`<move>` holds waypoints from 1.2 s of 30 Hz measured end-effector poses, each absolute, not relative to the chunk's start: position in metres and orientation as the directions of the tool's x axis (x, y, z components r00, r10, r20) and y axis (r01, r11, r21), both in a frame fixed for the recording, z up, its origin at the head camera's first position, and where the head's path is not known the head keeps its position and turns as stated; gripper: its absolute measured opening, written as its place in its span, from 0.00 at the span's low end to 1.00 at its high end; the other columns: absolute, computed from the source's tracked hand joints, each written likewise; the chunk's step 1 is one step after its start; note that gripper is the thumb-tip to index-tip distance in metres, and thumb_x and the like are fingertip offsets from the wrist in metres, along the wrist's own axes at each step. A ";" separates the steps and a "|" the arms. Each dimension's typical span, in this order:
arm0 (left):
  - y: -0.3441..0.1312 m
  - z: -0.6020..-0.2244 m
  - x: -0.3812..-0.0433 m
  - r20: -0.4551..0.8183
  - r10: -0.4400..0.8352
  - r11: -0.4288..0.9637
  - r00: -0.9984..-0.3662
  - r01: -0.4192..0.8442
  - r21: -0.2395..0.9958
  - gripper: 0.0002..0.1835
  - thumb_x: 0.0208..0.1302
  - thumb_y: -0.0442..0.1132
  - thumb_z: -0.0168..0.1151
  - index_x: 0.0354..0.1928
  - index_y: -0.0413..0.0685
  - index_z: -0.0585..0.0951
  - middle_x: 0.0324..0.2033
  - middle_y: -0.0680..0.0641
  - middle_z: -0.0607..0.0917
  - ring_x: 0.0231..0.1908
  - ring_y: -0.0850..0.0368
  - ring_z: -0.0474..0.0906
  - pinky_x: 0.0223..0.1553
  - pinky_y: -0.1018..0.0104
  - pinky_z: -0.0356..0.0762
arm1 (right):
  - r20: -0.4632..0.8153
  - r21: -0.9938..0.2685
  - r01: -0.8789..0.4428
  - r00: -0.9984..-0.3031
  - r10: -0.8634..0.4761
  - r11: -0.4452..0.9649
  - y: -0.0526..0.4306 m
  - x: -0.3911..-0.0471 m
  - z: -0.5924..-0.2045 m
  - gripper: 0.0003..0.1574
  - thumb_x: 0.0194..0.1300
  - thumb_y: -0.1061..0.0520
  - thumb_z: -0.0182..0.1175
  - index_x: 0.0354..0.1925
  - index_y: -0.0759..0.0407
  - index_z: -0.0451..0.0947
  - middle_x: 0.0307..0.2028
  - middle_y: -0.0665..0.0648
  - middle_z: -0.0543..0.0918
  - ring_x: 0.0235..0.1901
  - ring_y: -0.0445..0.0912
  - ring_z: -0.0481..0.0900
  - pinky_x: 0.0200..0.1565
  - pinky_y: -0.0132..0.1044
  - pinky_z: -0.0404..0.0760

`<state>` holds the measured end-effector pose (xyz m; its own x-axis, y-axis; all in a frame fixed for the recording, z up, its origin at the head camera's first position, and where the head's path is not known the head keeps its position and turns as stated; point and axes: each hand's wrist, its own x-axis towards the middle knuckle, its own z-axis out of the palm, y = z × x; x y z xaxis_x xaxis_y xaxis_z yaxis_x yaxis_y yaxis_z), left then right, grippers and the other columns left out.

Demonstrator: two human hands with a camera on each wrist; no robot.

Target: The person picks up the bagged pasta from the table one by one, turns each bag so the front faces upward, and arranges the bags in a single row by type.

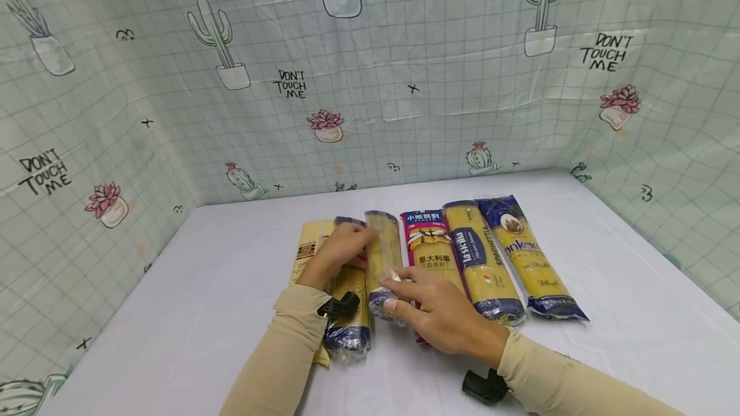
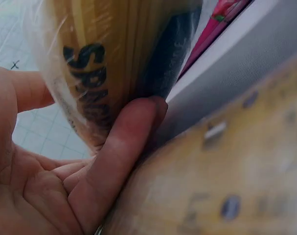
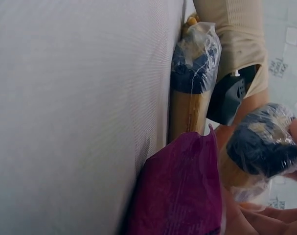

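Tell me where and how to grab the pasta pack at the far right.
Probably round the middle of the far-right pack, with the right hand, from above and the right: it lies flat and slanted, no pack sits along that side, and the la Sicilia pack crowds its far end on the left.

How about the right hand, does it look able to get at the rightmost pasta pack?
Probably yes: nothing lies on the rightmost pasta pack, though the right hand holds the raised pack by its end and would likely need to let go.
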<state>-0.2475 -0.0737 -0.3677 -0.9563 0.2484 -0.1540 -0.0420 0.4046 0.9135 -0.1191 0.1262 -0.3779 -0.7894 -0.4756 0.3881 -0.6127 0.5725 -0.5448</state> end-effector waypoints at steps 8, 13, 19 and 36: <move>-0.067 -0.368 -0.248 -0.151 0.213 0.372 -0.965 -0.063 0.926 0.22 0.70 0.45 0.63 0.54 0.32 0.77 0.38 0.39 0.83 0.30 0.52 0.84 0.33 0.59 0.86 | 0.392 -0.513 -0.625 -0.780 -0.488 0.588 0.129 -0.117 -0.379 0.27 0.75 0.41 0.55 0.67 0.47 0.76 0.67 0.62 0.73 0.64 0.60 0.72 0.61 0.60 0.71; -0.064 -0.367 -0.248 -0.157 0.188 0.359 -0.969 -0.081 0.930 0.20 0.70 0.42 0.64 0.52 0.32 0.76 0.36 0.39 0.84 0.29 0.52 0.84 0.32 0.59 0.86 | 0.390 -0.507 -0.641 -0.767 -0.510 0.577 0.131 -0.119 -0.378 0.27 0.75 0.41 0.54 0.67 0.46 0.76 0.66 0.63 0.73 0.63 0.60 0.72 0.61 0.60 0.72; -0.064 -0.368 -0.248 -0.156 0.168 0.340 -0.973 -0.091 0.936 0.18 0.69 0.40 0.64 0.50 0.33 0.74 0.36 0.38 0.84 0.27 0.53 0.85 0.30 0.60 0.86 | 0.392 -0.527 -0.649 -0.758 -0.521 0.548 0.132 -0.123 -0.378 0.27 0.74 0.39 0.56 0.66 0.45 0.77 0.65 0.61 0.74 0.63 0.57 0.73 0.60 0.57 0.74; -0.068 -0.366 -0.251 -0.106 0.082 0.198 -0.991 -0.088 0.976 0.23 0.66 0.37 0.64 0.58 0.33 0.70 0.40 0.36 0.80 0.30 0.52 0.82 0.30 0.63 0.84 | 0.395 -0.580 -0.603 -0.796 -0.458 0.548 0.128 -0.126 -0.378 0.30 0.63 0.33 0.66 0.59 0.42 0.81 0.67 0.56 0.72 0.31 0.34 0.77 0.37 0.34 0.79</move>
<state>-0.2509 -0.0680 -0.3660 -0.9910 0.0818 -0.1062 -0.0883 0.1979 0.9762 -0.1263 0.1282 -0.3783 -0.7963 -0.4580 0.3953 -0.6029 0.5477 -0.5801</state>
